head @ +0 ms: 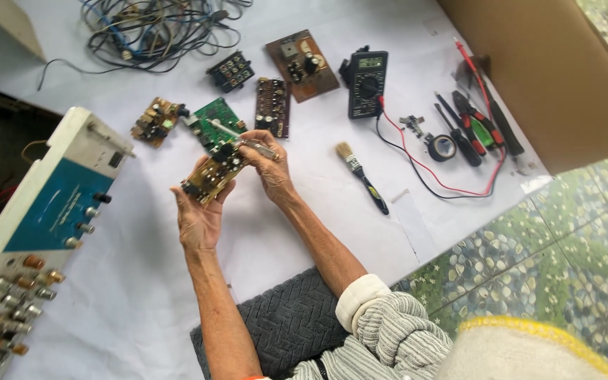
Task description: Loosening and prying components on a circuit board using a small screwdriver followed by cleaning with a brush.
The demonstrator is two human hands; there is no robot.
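Observation:
My left hand (197, 214) holds a tan circuit board (214, 176) from below, tilted over the white sheet. My right hand (270, 165) grips a thin metal tool (237, 137), its tip resting on the upper end of that board. Just behind lies a green circuit board (216, 116) on the sheet.
A white and blue amplifier panel (29, 232) with knobs stands at the left. Other boards (273, 105), a multimeter (367, 83) with red and black leads, a brush (362, 176), tape, pliers and screwdrivers (476, 127) lie around. Cardboard (550, 70) at right, cable tangle (149, 32) at the back.

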